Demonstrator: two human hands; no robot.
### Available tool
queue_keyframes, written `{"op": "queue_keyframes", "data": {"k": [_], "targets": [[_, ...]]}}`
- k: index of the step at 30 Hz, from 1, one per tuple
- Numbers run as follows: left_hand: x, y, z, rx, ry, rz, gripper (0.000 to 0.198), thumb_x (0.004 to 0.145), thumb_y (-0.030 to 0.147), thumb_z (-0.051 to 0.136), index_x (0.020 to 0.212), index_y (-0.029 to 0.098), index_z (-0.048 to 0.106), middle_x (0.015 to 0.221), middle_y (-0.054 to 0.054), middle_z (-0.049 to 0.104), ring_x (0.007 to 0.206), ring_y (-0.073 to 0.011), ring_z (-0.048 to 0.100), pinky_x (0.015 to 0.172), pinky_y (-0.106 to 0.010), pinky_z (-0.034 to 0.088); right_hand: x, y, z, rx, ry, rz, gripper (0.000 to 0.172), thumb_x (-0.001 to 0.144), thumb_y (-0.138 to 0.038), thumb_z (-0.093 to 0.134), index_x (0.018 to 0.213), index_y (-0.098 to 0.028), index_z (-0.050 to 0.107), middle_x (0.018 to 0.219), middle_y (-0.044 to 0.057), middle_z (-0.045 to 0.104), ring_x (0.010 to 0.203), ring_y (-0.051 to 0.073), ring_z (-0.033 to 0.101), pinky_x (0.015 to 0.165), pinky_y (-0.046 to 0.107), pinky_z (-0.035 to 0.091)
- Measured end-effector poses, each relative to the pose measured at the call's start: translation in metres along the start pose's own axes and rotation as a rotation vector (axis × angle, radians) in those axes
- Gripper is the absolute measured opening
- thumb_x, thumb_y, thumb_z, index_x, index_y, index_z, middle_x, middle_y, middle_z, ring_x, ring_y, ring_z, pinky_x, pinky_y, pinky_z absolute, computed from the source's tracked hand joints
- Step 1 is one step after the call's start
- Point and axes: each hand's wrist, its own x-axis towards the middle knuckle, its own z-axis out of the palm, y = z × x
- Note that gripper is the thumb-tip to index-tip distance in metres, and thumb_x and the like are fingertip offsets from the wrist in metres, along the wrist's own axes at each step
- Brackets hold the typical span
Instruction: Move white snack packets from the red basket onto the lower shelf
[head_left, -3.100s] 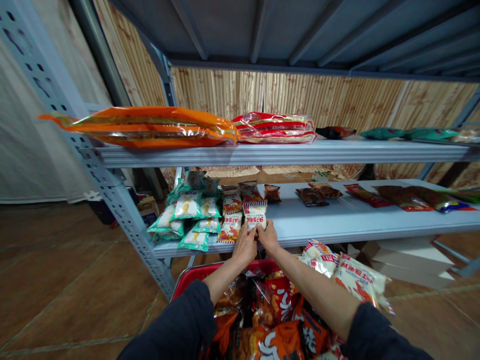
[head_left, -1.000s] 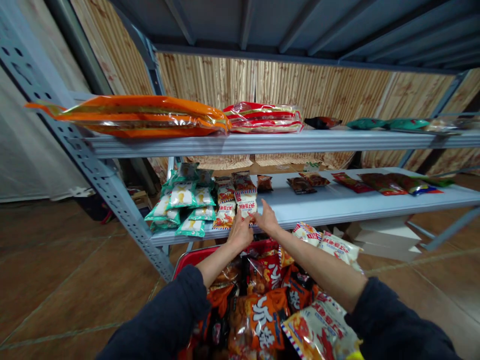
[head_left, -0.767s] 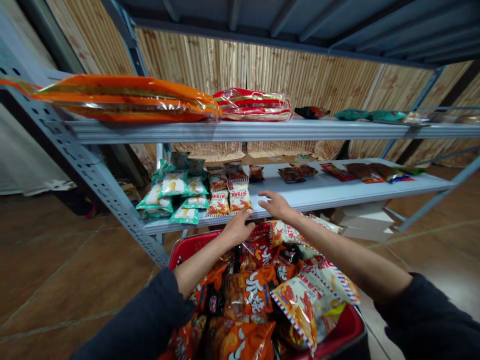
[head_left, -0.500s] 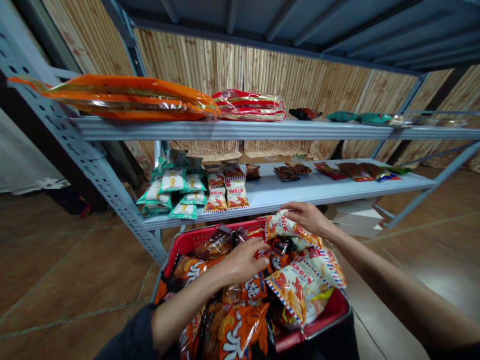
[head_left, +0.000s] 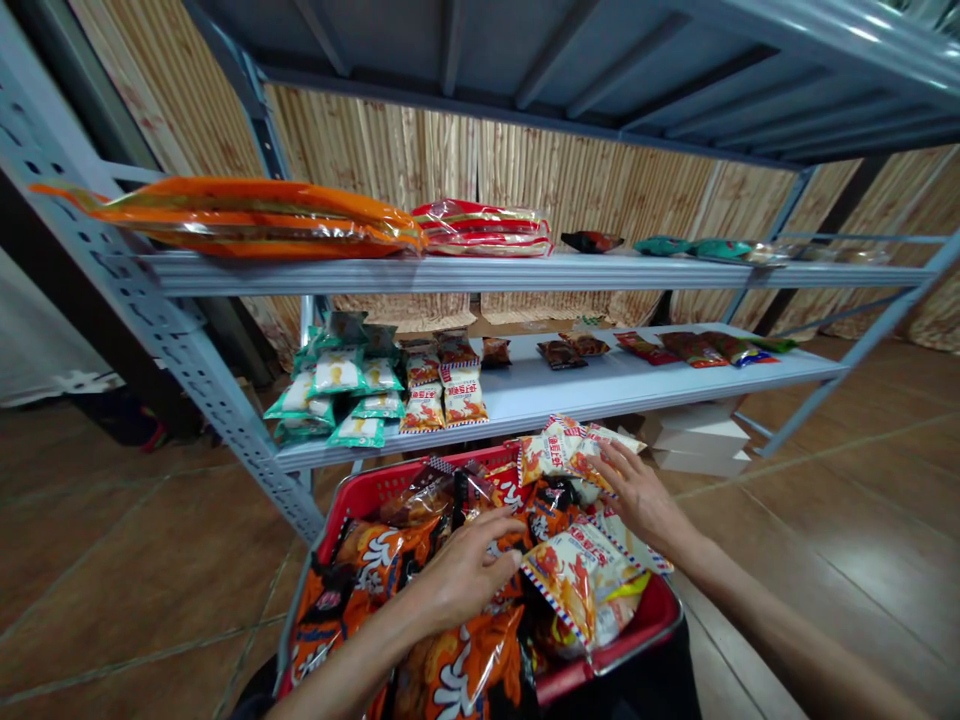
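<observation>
My left hand [head_left: 476,565] reaches over the middle of a red basket [head_left: 351,492], fingers stretched out above orange and black snack bags [head_left: 382,550]. Whether it touches them I cannot tell. My right hand [head_left: 641,500] lies with spread fingers over the white and orange snack bags [head_left: 547,455] at the basket's back right corner. Its fingertips are at these bags and grip none of them. A larger white and orange bag [head_left: 581,570] leans in the basket between the two hands. A clear brown-filled packet [head_left: 420,490] sits at the back left of the basket.
Beyond the basket stands a blue-grey metal rack. Its lower shelf [head_left: 517,400] bears green and white packets [head_left: 337,372], white and orange packets [head_left: 465,397] and small dark packets. A long orange bag [head_left: 262,218] and a red bag [head_left: 484,228] lie above. White boxes [head_left: 701,440] are underneath.
My right hand has drawn back from the basket's back rim toward me and spread its fingers over the bags. My left hand has shifted slightly down and left. The view has tilted slightly.
</observation>
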Motion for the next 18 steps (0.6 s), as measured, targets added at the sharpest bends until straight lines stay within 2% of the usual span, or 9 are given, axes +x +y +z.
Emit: {"op": "queue_keyframes", "data": {"k": [4, 8, 13, 18], "targets": [[0.003, -0.004, 0.003, 0.016, 0.012, 0.015, 0.036, 0.080, 0.039, 0.046, 0.112, 0.026, 0.058, 0.133, -0.009, 0.042, 0.120, -0.0240, 0.042, 0.087, -0.034, 0.044, -0.002, -0.005, -0.004, -0.066, 0.037, -0.025, 0.045, 0.079, -0.011, 0.046, 0.122, -0.022, 0.049, 0.130, 0.005, 0.048, 0.127, 0.028, 0.031, 0.095, 0.042, 0.041], [0.006, -0.003, 0.003, 0.061, 0.016, 0.014, 0.037, 0.080, 0.039, 0.046, 0.111, 0.024, 0.059, 0.132, -0.010, 0.045, 0.119, -0.0239, 0.043, 0.091, -0.036, 0.040, -0.008, -0.003, -0.005, -0.066, 0.126, -0.035, 0.041, 0.083, -0.015, 0.044, 0.123, -0.022, 0.049, 0.126, 0.003, 0.052, 0.124, 0.024, 0.036, 0.092, 0.038, 0.045], [0.010, 0.000, 0.004, 0.091, 0.008, 0.022, 0.036, 0.080, 0.037, 0.046, 0.111, 0.022, 0.059, 0.130, -0.011, 0.047, 0.119, -0.0222, 0.043, 0.096, -0.036, 0.035, -0.010, 0.011, -0.013, -0.013, 0.262, 0.010, 0.040, 0.084, -0.017, 0.045, 0.123, -0.026, 0.049, 0.123, 0.000, 0.055, 0.121, 0.021, 0.042, 0.091, 0.035, 0.046], [0.013, -0.002, 0.004, 0.074, 0.016, 0.015, 0.038, 0.079, 0.038, 0.047, 0.110, 0.020, 0.059, 0.130, -0.010, 0.047, 0.119, -0.0220, 0.043, 0.097, -0.035, 0.035, -0.005, 0.029, -0.025, 0.104, 0.451, 0.089, 0.036, 0.084, -0.019, 0.046, 0.119, -0.025, 0.053, 0.119, 0.002, 0.058, 0.113, 0.020, 0.051, 0.095, 0.038, 0.044]]}}
